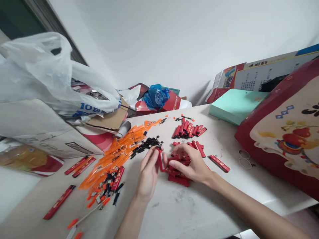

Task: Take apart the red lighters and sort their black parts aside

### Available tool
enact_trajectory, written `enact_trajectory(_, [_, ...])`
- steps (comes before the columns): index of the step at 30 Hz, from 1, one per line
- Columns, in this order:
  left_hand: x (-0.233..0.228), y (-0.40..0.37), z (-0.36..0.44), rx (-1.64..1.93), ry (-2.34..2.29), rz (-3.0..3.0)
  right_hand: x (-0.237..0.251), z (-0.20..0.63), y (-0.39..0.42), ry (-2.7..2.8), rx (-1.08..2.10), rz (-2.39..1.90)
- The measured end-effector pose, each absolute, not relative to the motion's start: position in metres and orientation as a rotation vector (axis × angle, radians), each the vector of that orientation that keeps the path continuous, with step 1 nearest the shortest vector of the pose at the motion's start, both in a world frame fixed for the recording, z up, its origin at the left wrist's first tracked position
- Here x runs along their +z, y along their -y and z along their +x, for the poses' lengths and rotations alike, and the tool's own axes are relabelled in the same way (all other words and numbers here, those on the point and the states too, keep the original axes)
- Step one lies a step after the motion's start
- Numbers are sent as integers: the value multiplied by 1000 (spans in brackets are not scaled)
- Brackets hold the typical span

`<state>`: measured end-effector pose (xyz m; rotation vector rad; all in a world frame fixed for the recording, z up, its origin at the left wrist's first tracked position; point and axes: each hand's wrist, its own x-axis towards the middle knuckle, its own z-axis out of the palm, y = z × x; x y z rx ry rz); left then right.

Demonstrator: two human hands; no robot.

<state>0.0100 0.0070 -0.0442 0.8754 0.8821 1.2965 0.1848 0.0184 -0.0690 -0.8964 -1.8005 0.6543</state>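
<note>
On the white table (189, 212), two bare hands work one red stick over a pile of the same.

Near the table's middle, the left hand (149, 172) pinches a red stick (159, 158) between thumb and fingertips, holding it nearly upright with its black-capped end up. The right hand (193, 165) rests just beside it on a loose pile of red sticks (178, 176), fingers curled and half closed, fingertips touching the pile; whether they grip any stick cannot be told. Just left of the hands lies a small heap of black caps (147, 144), and beyond that a spread of orange plastic strips (119, 152). A tidy row of red sticks (189, 130) lies farther back. A red decorated box (286, 132) stands at the right.
</note>
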Motion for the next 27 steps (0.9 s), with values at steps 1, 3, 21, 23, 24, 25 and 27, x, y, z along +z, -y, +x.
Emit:
enact_trajectory(1, [-42,-8,7,1249,-884,863,-67,186,-19,1768,656,-886])
enact_trajectory(3, [-41,-8,3,1128,-912,874,-65,188,-18,1768,625,-856])
enact_trajectory(21, [-51,-9,6,823,-1085,1421,-71,199,-28,2183,470,-740])
enact_trajectory(23, [-53,-9,5,803,-1119,1503,-72,200,-28,2202,468,-742])
enact_trajectory(24, [-54,-9,4,795,-1139,1544,-73,201,-29,2210,472,-744])
enact_trajectory(25, [-55,-8,4,787,-1160,1584,-74,201,-29,2217,477,-747])
enact_trajectory(27, [-55,-7,4,783,-1196,1666,-75,203,-29,2229,488,-749])
